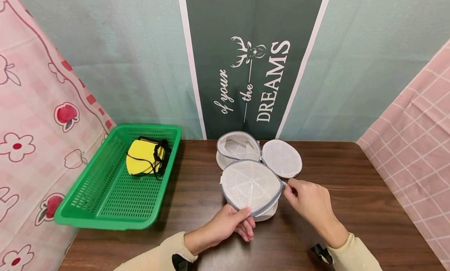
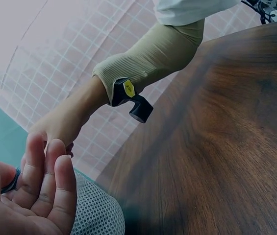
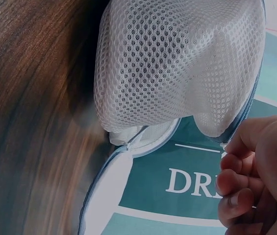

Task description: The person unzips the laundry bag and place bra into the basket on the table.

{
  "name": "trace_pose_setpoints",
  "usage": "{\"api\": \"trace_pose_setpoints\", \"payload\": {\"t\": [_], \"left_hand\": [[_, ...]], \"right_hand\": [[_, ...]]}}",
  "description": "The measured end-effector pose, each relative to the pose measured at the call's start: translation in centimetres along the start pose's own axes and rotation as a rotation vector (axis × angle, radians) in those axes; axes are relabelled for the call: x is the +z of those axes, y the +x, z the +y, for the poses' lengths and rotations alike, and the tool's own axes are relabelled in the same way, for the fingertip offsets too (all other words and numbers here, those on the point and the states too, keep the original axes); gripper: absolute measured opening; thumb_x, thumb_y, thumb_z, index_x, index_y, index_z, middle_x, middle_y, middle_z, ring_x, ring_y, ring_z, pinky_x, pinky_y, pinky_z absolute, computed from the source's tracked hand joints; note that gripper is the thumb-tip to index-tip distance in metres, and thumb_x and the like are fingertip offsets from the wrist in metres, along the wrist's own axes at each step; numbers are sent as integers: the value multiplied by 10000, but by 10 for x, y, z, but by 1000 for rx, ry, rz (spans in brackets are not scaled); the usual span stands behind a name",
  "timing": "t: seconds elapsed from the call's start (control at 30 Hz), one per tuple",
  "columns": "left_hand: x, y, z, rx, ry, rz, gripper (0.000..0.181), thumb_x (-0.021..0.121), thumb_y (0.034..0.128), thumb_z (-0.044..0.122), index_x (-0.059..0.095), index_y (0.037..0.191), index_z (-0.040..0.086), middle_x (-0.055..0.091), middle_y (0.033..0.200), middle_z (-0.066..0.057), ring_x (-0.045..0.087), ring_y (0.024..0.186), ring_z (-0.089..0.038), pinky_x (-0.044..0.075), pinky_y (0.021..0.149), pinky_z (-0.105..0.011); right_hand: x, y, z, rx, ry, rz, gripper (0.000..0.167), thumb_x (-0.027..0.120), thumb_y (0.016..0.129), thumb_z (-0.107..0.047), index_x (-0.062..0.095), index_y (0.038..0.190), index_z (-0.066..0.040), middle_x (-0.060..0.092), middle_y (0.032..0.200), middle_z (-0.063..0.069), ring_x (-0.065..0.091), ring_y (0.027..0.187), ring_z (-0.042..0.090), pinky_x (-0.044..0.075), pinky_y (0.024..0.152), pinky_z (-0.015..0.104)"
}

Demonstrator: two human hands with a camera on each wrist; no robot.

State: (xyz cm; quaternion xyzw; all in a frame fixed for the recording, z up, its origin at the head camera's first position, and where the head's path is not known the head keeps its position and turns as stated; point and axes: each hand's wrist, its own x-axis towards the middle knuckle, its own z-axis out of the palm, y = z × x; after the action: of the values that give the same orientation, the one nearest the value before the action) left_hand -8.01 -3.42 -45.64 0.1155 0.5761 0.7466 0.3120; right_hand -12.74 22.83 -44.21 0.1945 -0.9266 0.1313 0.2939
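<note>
A white mesh laundry bag (image 1: 251, 185) with a grey-blue zipper rim sits at the middle of the table. My left hand (image 1: 233, 223) pinches its near rim, thumb on top; in the left wrist view the other fingers (image 2: 45, 181) extend beside the mesh. My right hand (image 1: 311, 202) pinches the bag's right corner at the zipper's end. The right wrist view shows the mesh side (image 3: 148, 68) close up, with the right fingertips at the zipper; whether they hold the pull tab or the fabric is hidden. Behind it stands a second mesh bag (image 1: 225, 161), its round lid (image 1: 282, 158) folded open to the right.
A green plastic basket (image 1: 163, 200) stands on the left, holding yellow cloth pieces (image 1: 140, 155) with black cords. The brown wooden table (image 1: 365, 196) extends to the right. A green curtain printed with lettering (image 1: 272, 83) hangs behind, with pink cloths at both sides.
</note>
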Motion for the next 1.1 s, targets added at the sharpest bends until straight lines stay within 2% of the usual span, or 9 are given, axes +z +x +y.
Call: {"api": "trace_pose_setpoints", "payload": {"t": [0.27,0.63,0.8,1.1], "left_hand": [[-2,1,1,-3,-8,16,468,478,1080,206,614,922,-212,668,663,-32,670,613,-100,563,572,-226],[-9,2,3,-39,-38,40,448,488,1068,235,639,915,-158,659,650,-17,674,607,-103,566,569,-226],[-12,2,5,-44,-47,41,453,471,1074,267,628,916,-127,661,676,-23,688,616,-111,571,570,-232],[-17,1,9,-30,-47,87,468,452,1083,316,606,920,-95,654,690,-20,689,615,-121,575,579,-250]], "right_hand": [[-2,-1,-1,19,15,-26,330,617,787,-139,381,598,-270,287,545,-145,270,453,83,208,397,277],[-8,-7,-1,-55,24,-37,345,621,766,-141,364,596,-297,245,568,-186,224,484,7,179,420,230],[-16,-9,-3,-67,40,-52,353,623,754,-140,362,598,-319,237,566,-200,214,493,-11,181,433,218],[-30,-13,-16,-104,111,-90,358,614,739,-118,339,602,-302,215,588,-220,219,513,-41,179,450,188]]}}
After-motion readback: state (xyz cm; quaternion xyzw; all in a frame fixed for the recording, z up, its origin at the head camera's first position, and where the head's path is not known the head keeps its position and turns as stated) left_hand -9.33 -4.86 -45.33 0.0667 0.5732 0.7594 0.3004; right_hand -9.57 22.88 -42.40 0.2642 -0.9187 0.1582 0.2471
